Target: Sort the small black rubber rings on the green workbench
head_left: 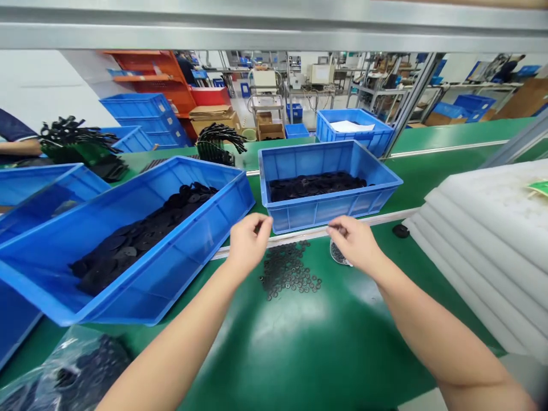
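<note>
My left hand hovers at the left of a spread of small dark rings on the green tabletop. Its fingers are pinched together, and whatever they hold is too small to name. On the right, my right hand is over a small round container of small grey parts, partly covering it. Thumb and fingertips there are also pinched, with the contents unclear. Beyond both hands stands a blue bin with black parts in its bottom.
A long blue bin of flat black discs fills the left. A clear plastic bag of dark parts lies lower left. White foam sheets are stacked at right, beside a black piece. A person's arm shows far left.
</note>
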The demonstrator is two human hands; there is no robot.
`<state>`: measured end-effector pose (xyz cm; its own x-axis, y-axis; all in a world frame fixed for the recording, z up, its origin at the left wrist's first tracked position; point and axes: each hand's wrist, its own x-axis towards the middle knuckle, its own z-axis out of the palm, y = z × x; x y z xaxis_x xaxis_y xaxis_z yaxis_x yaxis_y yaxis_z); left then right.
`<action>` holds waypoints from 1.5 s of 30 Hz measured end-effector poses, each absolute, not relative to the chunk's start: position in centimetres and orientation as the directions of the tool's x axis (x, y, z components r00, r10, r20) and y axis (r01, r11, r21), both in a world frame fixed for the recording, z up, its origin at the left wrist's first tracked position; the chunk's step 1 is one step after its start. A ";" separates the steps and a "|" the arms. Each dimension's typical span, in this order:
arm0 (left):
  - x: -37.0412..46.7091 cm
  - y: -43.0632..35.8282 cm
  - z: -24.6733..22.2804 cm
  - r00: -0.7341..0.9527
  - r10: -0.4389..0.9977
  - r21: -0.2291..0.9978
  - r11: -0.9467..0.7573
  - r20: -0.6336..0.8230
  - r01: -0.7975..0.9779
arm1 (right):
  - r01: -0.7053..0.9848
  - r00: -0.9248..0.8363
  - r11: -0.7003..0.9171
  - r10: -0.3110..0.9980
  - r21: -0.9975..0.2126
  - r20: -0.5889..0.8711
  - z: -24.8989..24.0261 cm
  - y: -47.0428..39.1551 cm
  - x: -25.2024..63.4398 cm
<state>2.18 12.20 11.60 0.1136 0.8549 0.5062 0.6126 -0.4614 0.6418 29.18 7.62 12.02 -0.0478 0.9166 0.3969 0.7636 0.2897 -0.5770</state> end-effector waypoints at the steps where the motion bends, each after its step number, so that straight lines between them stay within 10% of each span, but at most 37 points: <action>1: 2.3 12.2 10.5 0.211 0.865 0.611 -0.476 0.455 0.633 | 0.820 -0.071 0.220 0.955 -0.528 0.287 11.5 7.0 29.5; 5: 2.6 11.6 5.1 0.539 0.822 0.467 -0.556 0.185 0.687 | 0.992 -0.009 -0.010 0.989 -0.129 -0.147 8.6 5.8 30.2; 9: 3.0 11.8 2.8 0.601 0.798 0.376 -0.572 0.049 0.729 | 0.999 -0.002 0.015 0.961 0.045 -0.278 7.4 6.6 30.0; 23: 4.5 12.7 3.0 0.497 0.865 0.395 -0.436 -0.062 0.808 | 0.995 -0.070 0.055 0.979 -0.084 -0.194 6.3 7.0 29.7; 45: -1.0 10.3 1.8 0.185 0.969 0.703 -0.248 0.166 0.666 | 0.974 0.062 -0.075 0.996 -0.215 -0.068 4.0 6.5 30.0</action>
<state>-0.96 10.28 1.82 0.1846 0.9686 0.1663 0.6663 -0.2477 0.7033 30.01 6.48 3.96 0.0617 0.9958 -0.0677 0.9736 -0.0750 -0.2155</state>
